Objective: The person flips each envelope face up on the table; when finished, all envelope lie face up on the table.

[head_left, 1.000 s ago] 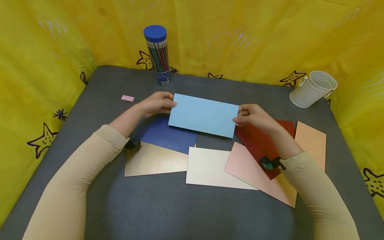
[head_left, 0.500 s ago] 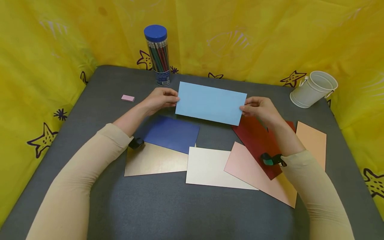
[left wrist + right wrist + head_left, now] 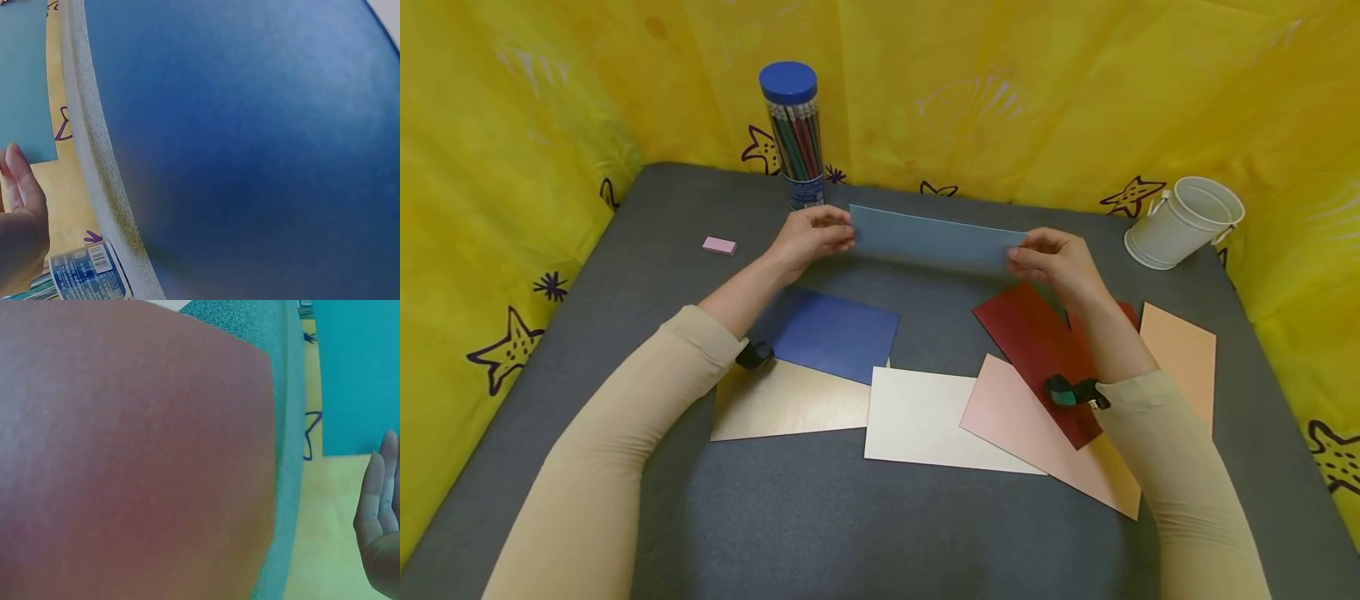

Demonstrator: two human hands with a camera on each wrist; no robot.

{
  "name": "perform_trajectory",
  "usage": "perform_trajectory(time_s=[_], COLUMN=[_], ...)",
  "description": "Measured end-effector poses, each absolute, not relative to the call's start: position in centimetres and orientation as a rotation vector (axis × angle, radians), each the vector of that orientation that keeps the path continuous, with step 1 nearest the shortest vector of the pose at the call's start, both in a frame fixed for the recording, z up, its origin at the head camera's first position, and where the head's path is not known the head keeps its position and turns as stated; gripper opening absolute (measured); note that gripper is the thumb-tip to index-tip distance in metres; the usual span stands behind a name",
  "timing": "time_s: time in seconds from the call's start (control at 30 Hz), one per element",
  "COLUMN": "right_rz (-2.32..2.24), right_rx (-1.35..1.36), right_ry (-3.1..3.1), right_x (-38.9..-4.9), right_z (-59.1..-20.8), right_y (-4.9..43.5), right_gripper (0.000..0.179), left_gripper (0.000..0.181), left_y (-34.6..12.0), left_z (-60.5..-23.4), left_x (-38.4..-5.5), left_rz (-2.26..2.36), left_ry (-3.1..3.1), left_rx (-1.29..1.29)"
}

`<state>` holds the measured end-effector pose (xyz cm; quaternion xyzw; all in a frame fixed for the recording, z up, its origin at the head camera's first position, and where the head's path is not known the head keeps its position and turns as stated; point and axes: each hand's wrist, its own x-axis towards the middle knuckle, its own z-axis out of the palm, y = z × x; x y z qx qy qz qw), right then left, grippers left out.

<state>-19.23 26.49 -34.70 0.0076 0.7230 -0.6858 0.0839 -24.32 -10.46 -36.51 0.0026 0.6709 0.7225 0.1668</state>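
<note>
A light blue rectangular card [image 3: 932, 237] is held up off the table, stretched between both hands and tipped so its face looks narrow in the head view. My left hand [image 3: 811, 242] pinches its left edge, and my right hand [image 3: 1060, 262] pinches the right edge. Each wrist view also catches part of this card [image 3: 25, 81] beside the fingers. Below the left arm lies a dark blue card [image 3: 835, 333] overlapping a gold card [image 3: 790, 400]. Under the right arm are a red card [image 3: 1037, 358] and a pink card [image 3: 1037, 425], which overlaps a white card [image 3: 925, 417].
A tube of pencils with a blue lid [image 3: 788, 83] stands at the back, close behind the left hand. A pink eraser [image 3: 719, 246] lies on the left. The white metal bucket [image 3: 1180, 225] is at the back right, and a peach card [image 3: 1183, 358] lies below it.
Both hands have raised the light blue card and carried it away and slightly to the right. Its face has tilted from broad to narrow and looks darker. The cards on the table stay put.
</note>
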Motion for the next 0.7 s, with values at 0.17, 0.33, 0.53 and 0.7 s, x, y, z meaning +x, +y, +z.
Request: perform_trajectory(time_s=[0.17,0.33,0.53,0.7], right_rz=[-2.103,-2.130,-2.112,-2.102], right_rx=[0.042,0.088,0.133,0.171], right_ry=[2.129,2.105,2.091,2.096], right_x=[-19.5,-19.8,-20.1,-20.4], right_z=[-34.8,-34.9,-35.0,-35.1], right_y=[26.3,26.0,25.6,25.2], right_gripper=[0.014,0.013,0.016,0.014], left_gripper=[0.020,0.023,0.036,0.041], left_y=[-10.2,-9.9,-9.8,-9.8], left_z=[-36.5,-36.7,-36.6,-36.7], left_x=[-24.4,-24.7,-24.7,-24.8], left_rz=[2.068,2.075,2.061,1.988], left_ry=[1.932,1.955,1.958,2.005], left_rx=[-0.087,-0.170,-0.167,-0.121])
